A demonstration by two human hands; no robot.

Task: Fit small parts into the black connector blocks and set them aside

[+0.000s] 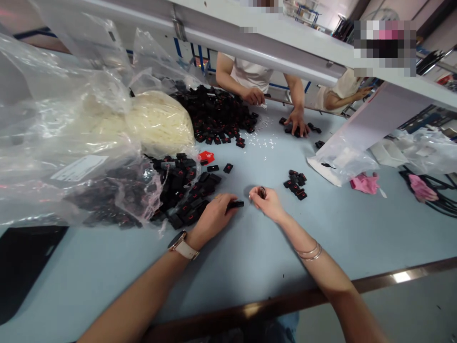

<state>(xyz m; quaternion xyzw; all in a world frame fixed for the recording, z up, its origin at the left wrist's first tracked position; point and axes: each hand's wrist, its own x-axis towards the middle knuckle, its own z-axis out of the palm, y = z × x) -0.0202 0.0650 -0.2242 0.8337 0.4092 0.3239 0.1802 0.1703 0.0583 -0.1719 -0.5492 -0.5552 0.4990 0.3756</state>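
My left hand (216,212), with a watch on its wrist, grips a small black plastic part (236,204) whose end sticks out past the fingers. To its right, my right hand (266,201) is closed in a pinch around a small dark object (262,192), mostly hidden by the fingers. A pile of black plastic parts (191,190) with red marks lies beside my left hand, partly inside a clear plastic bag (107,176). Right of my right hand sits a smaller cluster of the same black parts (295,184).
Across the table, a co-worker's hands (296,124) handle black parts near a large heap (217,114) and scattered white bits (262,140). A bag of pale yellowish pieces (160,121) stands left. Pink cloth (364,183) lies right; a shelf beam (250,45) crosses above.
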